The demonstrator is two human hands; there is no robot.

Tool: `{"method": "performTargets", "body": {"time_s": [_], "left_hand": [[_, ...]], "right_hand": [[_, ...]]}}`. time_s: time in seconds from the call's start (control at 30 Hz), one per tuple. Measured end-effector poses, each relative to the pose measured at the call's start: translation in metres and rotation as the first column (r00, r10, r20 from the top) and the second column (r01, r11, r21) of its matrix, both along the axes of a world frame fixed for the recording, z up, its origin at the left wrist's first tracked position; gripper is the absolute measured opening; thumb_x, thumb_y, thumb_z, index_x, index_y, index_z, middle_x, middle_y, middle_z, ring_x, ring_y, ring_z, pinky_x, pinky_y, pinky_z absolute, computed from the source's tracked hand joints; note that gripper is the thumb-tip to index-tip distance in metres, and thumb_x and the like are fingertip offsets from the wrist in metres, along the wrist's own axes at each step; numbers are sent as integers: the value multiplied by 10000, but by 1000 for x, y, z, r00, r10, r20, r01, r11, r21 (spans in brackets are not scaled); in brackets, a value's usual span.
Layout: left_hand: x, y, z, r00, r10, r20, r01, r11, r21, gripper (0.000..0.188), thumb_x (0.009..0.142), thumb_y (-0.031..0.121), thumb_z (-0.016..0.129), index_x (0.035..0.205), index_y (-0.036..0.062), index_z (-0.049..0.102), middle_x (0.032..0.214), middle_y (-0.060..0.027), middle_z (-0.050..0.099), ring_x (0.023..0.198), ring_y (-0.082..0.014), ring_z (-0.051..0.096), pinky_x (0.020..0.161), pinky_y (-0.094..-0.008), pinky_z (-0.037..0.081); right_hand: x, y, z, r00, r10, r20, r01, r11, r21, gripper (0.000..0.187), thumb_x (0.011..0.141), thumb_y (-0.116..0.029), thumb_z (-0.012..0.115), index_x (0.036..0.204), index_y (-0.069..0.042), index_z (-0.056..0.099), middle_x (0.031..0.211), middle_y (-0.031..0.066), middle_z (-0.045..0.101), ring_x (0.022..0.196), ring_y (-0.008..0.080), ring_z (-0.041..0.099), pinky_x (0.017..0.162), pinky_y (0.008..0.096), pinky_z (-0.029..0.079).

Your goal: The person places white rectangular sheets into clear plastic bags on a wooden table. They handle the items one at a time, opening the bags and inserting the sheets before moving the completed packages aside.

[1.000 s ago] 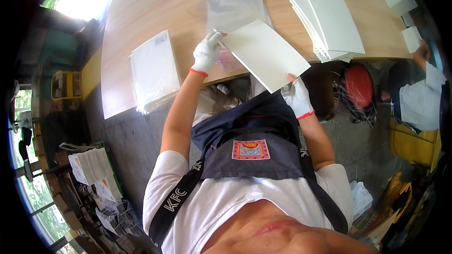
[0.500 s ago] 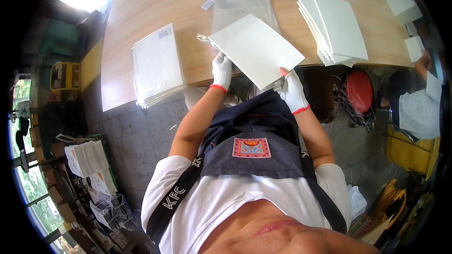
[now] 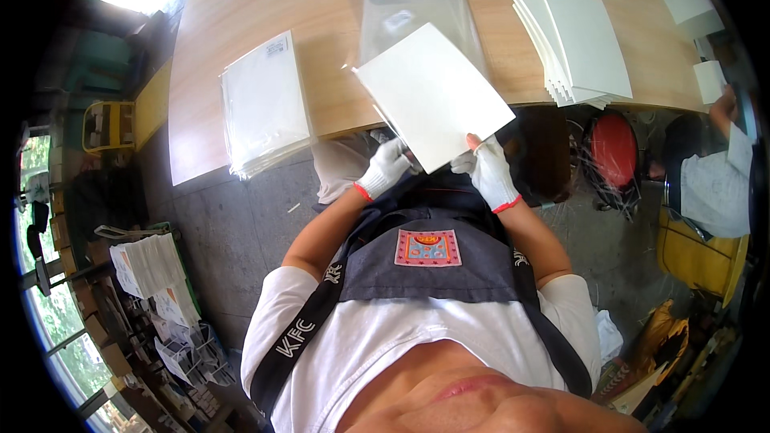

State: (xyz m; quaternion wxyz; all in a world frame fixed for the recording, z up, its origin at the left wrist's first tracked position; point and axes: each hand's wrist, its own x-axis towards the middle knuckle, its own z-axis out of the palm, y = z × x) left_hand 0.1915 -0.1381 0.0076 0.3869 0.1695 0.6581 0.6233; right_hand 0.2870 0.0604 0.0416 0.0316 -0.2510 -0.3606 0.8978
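Observation:
A blank white board point(image 3: 437, 96) is tilted in front of me over the table's near edge. My right hand point(image 3: 488, 168), in a white glove with a red cuff, grips its lower right edge, thumb on top and fingers beneath. My left hand point(image 3: 387, 168), gloved alike, is at the board's lower left edge. Its fingers are curled there, their tips partly hidden, so what they hold cannot be made out. Beyond the board lie flat clear plastic bags point(image 3: 417, 8) with small white labels. To the left is a stack of white boards in clear bags point(image 3: 269, 108).
A fanned stack of bare white boards point(image 3: 584, 44) lies at the right of the wooden table point(image 3: 337, 8). White boxes point(image 3: 691, 6) stand at its right end. Below are a red round stool point(image 3: 613, 151) and another person point(image 3: 716, 184) on a yellow chair. Papers fill a rack point(image 3: 148, 269) at left.
My left hand has slid down and towards me from the board's left edge to its lower edge. The board has shifted slightly towards me, with my right hand still gripping it.

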Motion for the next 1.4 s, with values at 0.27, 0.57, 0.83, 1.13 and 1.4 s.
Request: {"method": "performTargets", "body": {"time_s": [0.27, 0.57, 0.83, 1.13, 1.4], "left_hand": [[7, 3, -11, 951, 175, 256, -162, 984, -71, 223, 943, 220, 509, 977, 6, 561, 814, -77, 656, 572, -105, 590, 532, -226, 500], [-21, -13, 1, 932, 224, 284, -179, 968, -174, 267, 900, 212, 560, 1030, -22, 577, 883, -106, 657, 619, -162, 642, 518, -246, 508], [-24, -21, -18, 905, 250, 343, -261, 965, -15, 228, 889, 110, 485, 1024, -49, 576, 894, -117, 655, 664, -169, 648, 583, -256, 540], [-21, -20, -3, 926, 296, 233, -254, 948, -194, 215, 907, 167, 496, 960, -20, 586, 823, -98, 666, 571, -129, 608, 521, -234, 501], [-21, -44, -33, 942, 160, -294, -244, 931, -273, 141, 858, 104, 561, 974, 25, 565, 806, -67, 645, 638, -123, 620, 508, -288, 481]], "right_hand": [[-38, -1, -58, 968, -217, 126, 251, 815, -521, 265, 917, -103, 469, 1139, 28, 412, 1153, 257, 476, 1131, 425, 478, 961, 519, 449], [-24, -17, 3, 899, 427, 94, -426, 806, 411, 264, 944, -247, 489, 1088, -47, 582, 717, 49, 645, 531, 95, 592, 472, 220, 476], [-58, -52, -9, 872, 414, 262, -86, -396, 914, 151, 834, -259, 570, 905, -131, 534, 647, 76, 637, 602, 249, 644, 478, 394, 478], [-35, -18, 0, 898, 433, 78, -393, 710, 584, 84, 848, -114, 596, 873, -46, 555, 729, 81, 647, 576, 164, 631, 481, 282, 501], [130, 191, -153, 438, -427, 791, -899, -192, 394, 376, 856, -298, 467, 962, 40, 593, 1013, 293, 603, 898, 358, 634, 808, 430, 509]]}}
